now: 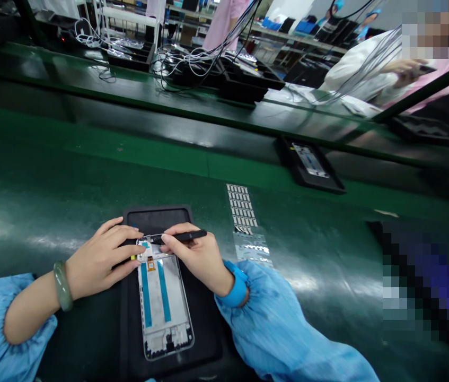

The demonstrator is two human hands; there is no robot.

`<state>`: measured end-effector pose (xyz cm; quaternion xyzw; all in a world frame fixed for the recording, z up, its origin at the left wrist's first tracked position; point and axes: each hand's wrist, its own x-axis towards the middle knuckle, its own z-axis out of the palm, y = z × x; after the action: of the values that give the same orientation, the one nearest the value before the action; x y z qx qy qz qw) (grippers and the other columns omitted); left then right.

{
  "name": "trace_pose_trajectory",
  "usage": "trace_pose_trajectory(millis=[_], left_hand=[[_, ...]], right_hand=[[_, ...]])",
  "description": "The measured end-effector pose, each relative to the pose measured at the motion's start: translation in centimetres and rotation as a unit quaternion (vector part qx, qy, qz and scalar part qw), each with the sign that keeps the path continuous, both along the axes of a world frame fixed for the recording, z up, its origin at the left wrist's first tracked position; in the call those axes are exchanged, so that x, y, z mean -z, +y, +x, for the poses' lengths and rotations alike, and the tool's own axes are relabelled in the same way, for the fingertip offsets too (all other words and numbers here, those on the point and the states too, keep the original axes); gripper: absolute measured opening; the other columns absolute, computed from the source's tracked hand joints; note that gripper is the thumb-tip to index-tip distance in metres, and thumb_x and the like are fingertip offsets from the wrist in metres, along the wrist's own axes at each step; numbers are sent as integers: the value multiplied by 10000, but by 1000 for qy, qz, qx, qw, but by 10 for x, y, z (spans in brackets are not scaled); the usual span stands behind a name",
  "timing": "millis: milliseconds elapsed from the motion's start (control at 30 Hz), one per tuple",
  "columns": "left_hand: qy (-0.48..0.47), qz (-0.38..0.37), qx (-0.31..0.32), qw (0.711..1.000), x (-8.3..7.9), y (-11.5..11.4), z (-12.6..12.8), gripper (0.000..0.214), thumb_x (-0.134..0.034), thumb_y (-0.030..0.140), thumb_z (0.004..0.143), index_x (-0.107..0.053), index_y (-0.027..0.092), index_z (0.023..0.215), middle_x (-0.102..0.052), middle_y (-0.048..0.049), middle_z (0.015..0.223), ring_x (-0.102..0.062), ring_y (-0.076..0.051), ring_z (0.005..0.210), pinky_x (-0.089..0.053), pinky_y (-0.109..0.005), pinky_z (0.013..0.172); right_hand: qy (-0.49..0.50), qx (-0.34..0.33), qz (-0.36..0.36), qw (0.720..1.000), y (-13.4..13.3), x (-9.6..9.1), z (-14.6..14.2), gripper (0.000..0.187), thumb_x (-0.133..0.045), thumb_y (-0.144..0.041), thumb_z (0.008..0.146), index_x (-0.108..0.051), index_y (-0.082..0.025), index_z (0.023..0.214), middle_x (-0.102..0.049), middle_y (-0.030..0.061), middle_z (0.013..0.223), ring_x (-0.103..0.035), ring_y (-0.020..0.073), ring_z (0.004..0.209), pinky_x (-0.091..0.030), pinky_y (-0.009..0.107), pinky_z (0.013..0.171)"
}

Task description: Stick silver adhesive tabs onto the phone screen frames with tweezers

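A phone frame (174,307) with two blue strips lies in a black tray (204,334) in front of me. My left hand (107,257) rests at the frame's upper left edge, its fingers stretched out and apart. Between the thumb and fingers of my right hand (200,257) is a pair of black tweezers (186,235). Their tips point left over the top end of the frame; whether they pinch anything is too small to tell. A small orange flex piece (151,264) sits on the frame just below.
Right of the tray lies a sheet of small silver labels (241,206). Another black tray (329,183) with a phone frame (310,160) stands farther back. Behind a raised shelf ledge (192,109) are tangled cables (208,66) and a co-worker's hands (405,69).
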<state>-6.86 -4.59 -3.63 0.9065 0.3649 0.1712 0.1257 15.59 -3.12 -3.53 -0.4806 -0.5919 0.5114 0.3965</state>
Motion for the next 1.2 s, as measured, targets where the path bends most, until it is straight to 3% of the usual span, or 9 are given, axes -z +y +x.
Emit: trace_pose_trajectory(millis=[300,667,867,1000,1200], left_hand=[[28,24,-9,999,-1,-4,6,302,-473,324,883,-540,257,1170,-559,-69,1128,-490,-219,1110,-253,-502,1047],[75,47,-83,993,-6,-18,26,303,-466,358,884,-548,209,1135,-547,-91,1137,-485,-251,1102,-323,-521,1005],[67,52,-115,990,-5,-22,35,262,-451,326,892,-561,192,1089,-559,-94,1103,-485,-254,1106,-351,-505,988],[53,51,-123,990,-3,-23,35,254,-449,311,892,-559,191,1087,-548,-93,1090,-486,-247,1102,-345,-501,997],[44,48,-121,990,-2,-23,34,275,-449,317,892,-539,189,1119,-543,-90,1083,-490,-241,1087,-354,-502,993]], right_hand=[[-15,-4,8,1000,-1,-1,0,118,-647,-310,770,-627,-200,810,-687,21,821,-688,175,646,-570,250,600],[-62,-22,75,995,0,0,1,95,-637,-287,786,-638,-200,824,-680,31,827,-677,170,694,-561,260,631],[41,52,76,995,8,2,2,152,-636,-329,793,-615,-187,845,-651,40,857,-664,172,724,-561,308,679],[53,-5,86,995,18,1,-2,139,-627,-319,801,-587,-202,866,-631,40,934,-641,173,839,-543,321,754],[58,-57,54,995,22,1,-7,131,-595,-297,817,-531,-198,873,-610,25,869,-642,155,783,-529,287,703]])
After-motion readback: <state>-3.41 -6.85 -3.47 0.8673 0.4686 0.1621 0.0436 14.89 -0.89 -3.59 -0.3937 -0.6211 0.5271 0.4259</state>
